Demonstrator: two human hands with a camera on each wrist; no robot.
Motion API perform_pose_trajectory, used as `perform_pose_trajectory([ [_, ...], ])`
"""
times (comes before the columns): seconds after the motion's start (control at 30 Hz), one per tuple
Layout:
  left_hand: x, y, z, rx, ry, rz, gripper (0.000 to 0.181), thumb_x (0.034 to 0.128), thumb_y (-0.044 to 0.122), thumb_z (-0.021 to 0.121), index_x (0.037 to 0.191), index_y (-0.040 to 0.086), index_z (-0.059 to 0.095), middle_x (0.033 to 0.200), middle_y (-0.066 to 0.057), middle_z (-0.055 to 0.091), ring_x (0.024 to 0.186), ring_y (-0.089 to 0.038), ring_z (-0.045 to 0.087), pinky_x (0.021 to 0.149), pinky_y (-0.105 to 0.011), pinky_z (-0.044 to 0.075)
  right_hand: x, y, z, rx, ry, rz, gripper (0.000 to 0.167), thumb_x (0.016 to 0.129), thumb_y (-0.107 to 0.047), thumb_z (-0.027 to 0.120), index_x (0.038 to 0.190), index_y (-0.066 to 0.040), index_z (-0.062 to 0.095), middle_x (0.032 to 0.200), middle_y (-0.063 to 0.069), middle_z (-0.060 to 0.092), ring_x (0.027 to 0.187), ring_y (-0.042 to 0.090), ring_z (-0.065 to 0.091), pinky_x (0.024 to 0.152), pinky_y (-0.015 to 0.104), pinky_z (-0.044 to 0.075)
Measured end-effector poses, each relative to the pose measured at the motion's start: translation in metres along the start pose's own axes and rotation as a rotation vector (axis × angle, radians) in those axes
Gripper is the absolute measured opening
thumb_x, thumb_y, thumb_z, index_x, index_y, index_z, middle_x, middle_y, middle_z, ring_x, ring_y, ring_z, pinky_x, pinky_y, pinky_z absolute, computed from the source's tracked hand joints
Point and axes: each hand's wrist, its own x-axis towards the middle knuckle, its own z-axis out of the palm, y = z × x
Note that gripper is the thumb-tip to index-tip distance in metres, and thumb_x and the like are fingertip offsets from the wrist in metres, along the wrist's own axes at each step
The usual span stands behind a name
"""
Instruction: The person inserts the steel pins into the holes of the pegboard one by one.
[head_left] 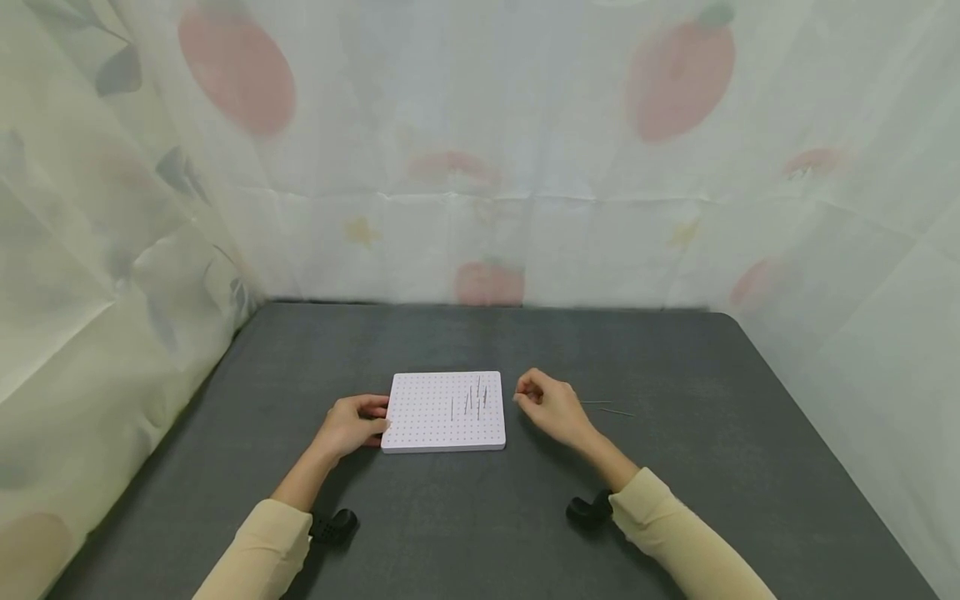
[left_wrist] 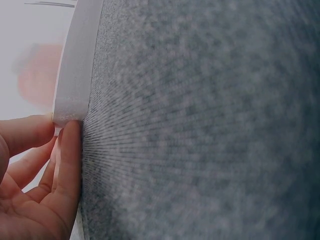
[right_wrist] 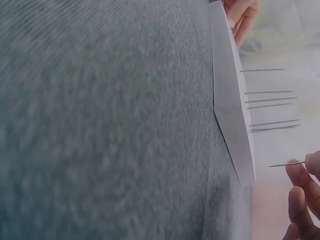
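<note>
A white pegboard [head_left: 420, 412] with rows of small holes lies flat on the dark table. Several thin needles [right_wrist: 270, 92] stand upright in its right half. At the board's left edge my left hand [head_left: 348, 429] pinches it, thumb on top and fingers along the side; the left wrist view shows this grip on the board's corner [left_wrist: 75, 90]. Just off the right edge, my right hand [head_left: 553, 408] is raised a little above the table. Between its thumb and index finger it pinches a needle [right_wrist: 282, 164], whose tip points out free, apart from the board.
Two more thin needles [head_left: 617, 412] lie on the dark table [head_left: 450, 525], right of my right hand. A pale curtain [head_left: 570, 250] with printed fruit hangs behind the table and along its sides. Black devices [head_left: 588, 510] sit at both wrists.
</note>
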Motion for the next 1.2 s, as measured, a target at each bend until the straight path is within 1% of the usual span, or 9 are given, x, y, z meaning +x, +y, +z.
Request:
perform_pose_trajectory([
  [0.23,-0.002,0.001,0.0,-0.001,-0.002,-0.001,0.048,0.0883,0.001,0.066,0.134,-0.005,0.056,0.116,-0.023,0.064,0.085,-0.017,0.068,0.071,-0.035,0.063,0.0,-0.006,0.009,0.032,0.003,-0.006,0.009,0.086,-0.007,0.071,0.088,-0.012,0.064,0.078,0.001,0.067,0.068,0.003,0.052,0.061,0.016,0.042],
  [0.43,-0.002,0.002,0.0,-0.004,-0.003,0.005,0.047,0.0884,0.001,0.066,0.134,-0.005,0.056,0.115,-0.023,0.064,0.086,-0.017,0.068,0.071,-0.033,0.063,0.002,-0.009,0.018,0.031,0.002,-0.024,0.008,0.087,-0.008,0.071,0.09,-0.011,0.064,0.079,0.001,0.068,0.067,0.002,0.052,0.06,0.015,0.041],
  [0.57,-0.003,0.003,0.001,-0.009,-0.008,0.008,0.047,0.0881,0.001,0.066,0.134,-0.005,0.057,0.115,-0.023,0.065,0.086,-0.017,0.068,0.07,-0.033,0.063,0.002,-0.012,0.022,0.039,0.0,-0.031,0.009,0.087,-0.007,0.071,0.088,-0.012,0.064,0.08,0.001,0.069,0.067,0.003,0.051,0.06,0.015,0.04],
  [0.8,-0.003,0.002,0.0,-0.013,-0.011,0.008,0.047,0.0879,0.001,0.066,0.134,-0.005,0.056,0.114,-0.023,0.064,0.086,-0.017,0.068,0.071,-0.034,0.063,0.002,-0.013,0.027,0.019,0.006,-0.042,0.01,0.086,-0.007,0.072,0.087,-0.013,0.063,0.078,0.0,0.068,0.066,0.002,0.05,0.059,0.015,0.04],
  [1.03,-0.003,0.002,0.0,-0.016,-0.009,0.014,0.047,0.0878,0.001,0.066,0.134,-0.006,0.056,0.114,-0.023,0.064,0.086,-0.017,0.068,0.07,-0.033,0.063,0.004,-0.014,0.03,-0.008,-0.006,-0.02,0.009,0.086,-0.007,0.071,0.088,-0.014,0.064,0.078,-0.001,0.067,0.067,0.004,0.05,0.06,0.015,0.04],
  [1.2,-0.002,0.003,0.0,-0.011,0.0,0.007,0.048,0.0876,0.001,0.067,0.134,-0.004,0.057,0.114,-0.022,0.065,0.085,-0.016,0.068,0.07,-0.033,0.063,0.005,-0.015,0.032,-0.013,-0.015,-0.024,0.009,0.086,-0.009,0.071,0.087,-0.014,0.065,0.078,-0.001,0.067,0.067,0.005,0.05,0.06,0.016,0.039],
])
